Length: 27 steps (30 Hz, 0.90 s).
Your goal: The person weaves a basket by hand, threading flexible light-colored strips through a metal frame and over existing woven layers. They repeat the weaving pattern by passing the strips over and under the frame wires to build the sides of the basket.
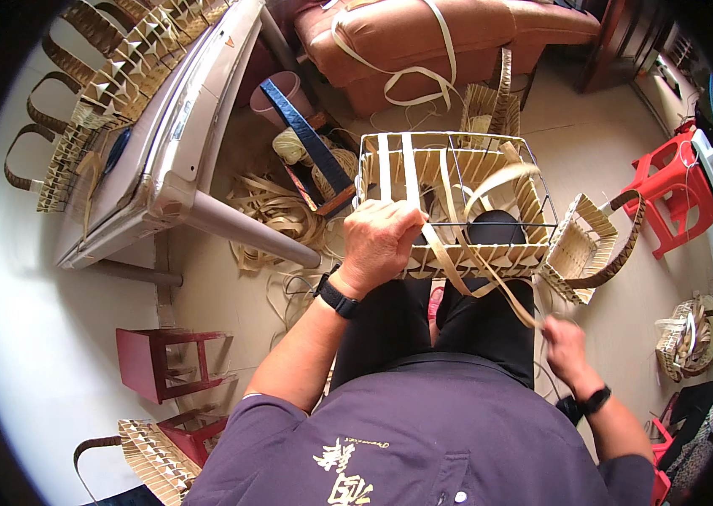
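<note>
Half-woven basket (457,202) on a wire frame is resting on the lap at 12 o'clock. Left hand (379,240) is pressing its rim, fingers curled; right hand (563,341) is pinching a strip (491,282) at 4 o'clock – light, springy, prob. kink-prone, so grip near the weave.

Bright, even indoor light with soft shadows. Fisheye bends the edges inside a black rim. The right hand (565,341) is motion-blurred.

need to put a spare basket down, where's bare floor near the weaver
Bare floor lies between the sofa and the red stool. Left of the half-woven basket it is crowded with loose strips; the left hand grips the rim.
</note>
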Motion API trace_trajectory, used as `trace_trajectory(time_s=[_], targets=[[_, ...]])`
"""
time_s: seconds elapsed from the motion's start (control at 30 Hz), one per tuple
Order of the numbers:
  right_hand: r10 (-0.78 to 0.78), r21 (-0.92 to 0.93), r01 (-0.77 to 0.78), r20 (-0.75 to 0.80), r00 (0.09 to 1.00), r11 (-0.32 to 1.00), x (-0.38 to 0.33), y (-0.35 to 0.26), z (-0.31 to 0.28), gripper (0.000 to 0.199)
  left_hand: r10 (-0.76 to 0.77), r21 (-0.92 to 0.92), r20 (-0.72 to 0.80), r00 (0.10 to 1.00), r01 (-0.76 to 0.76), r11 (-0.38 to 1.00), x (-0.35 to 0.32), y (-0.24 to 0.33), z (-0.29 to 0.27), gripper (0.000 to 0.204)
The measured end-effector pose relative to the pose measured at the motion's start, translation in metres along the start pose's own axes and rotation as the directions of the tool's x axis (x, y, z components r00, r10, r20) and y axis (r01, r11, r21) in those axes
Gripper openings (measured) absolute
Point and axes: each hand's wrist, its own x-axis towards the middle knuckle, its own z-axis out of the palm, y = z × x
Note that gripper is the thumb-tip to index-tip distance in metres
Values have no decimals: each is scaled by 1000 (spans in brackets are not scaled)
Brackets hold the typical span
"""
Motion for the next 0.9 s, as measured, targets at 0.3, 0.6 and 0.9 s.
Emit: trace_trajectory(time_s=[0.3, 0.6, 0.9], targets=[[240, -393, 330, 875, 420, 858, -455, 243, 22, 31, 25, -61, -16, 1000, -26, 998, 2, -5, 7, 8], [-34, 559, -3, 55, 998, 829, 98, -109, -57, 35, 7, 15, 12, 1000, -7, 1000, 4, 1, 1, 7], [-300, 348, 321, -115, 947, 881, 108, -107, -45, 8, 6, 39, -4, 1000, -6, 999, -7, -7, -4, 8]])
